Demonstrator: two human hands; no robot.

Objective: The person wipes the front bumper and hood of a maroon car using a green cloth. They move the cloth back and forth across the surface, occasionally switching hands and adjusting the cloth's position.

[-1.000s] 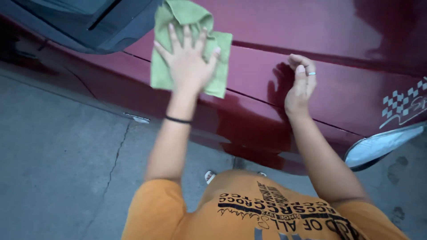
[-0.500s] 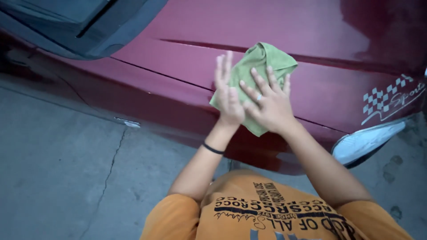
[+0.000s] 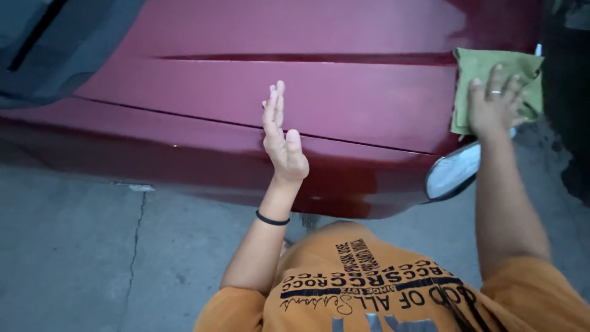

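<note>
Pressed flat under the right hand [image 3: 491,104], fingers spread, one green cloth [image 3: 498,86] lies on the red car body [image 3: 307,92] near its far right end, above the headlight [image 3: 453,173]; nothing pinches it, so it could slide off to the concrete ground [image 3: 74,258]. Left hand [image 3: 281,136] hangs open, empty, edge-on. Count: one cloth, two hands, one headlight

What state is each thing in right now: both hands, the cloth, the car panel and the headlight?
Left hand: open, fingers straight, empty, raised edge-on in front of the panel.
Right hand: flat, fingers spread, pressed on the cloth.
Green cloth: rumpled, held against the panel's right end under the right hand.
Red car panel: glossy, reflecting the arm.
Headlight: unlit, below the cloth.
Concrete ground: cracked.
</note>
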